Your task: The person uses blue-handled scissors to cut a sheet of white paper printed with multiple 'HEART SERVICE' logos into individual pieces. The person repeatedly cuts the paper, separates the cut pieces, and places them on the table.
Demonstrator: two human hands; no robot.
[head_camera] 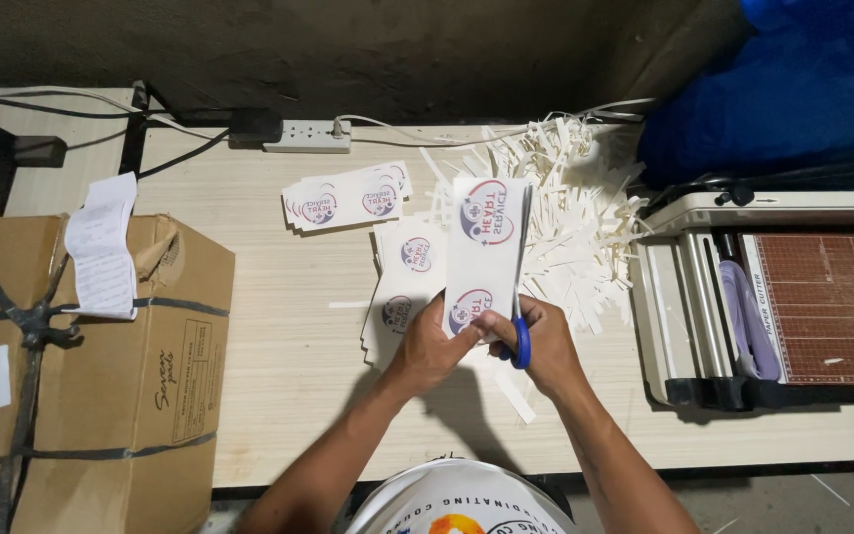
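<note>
My left hand (429,348) grips the near end of a long white printed sheet (484,247) bearing round red and blue logos, held up over the wooden table (269,326). My right hand (542,346) holds blue-handled scissors (521,341), their blades running up the sheet's right edge. Under the sheet lies a stack of cut printed cards (402,287). A second fanned pile of cards (348,198) lies farther back on the table.
A heap of white paper trimmings (570,208) lies behind the sheet. A paper cutter with a brown grid board (793,307) stands at right. A taped cardboard box (81,366) sits at left. A white power strip (308,135) lies by the wall.
</note>
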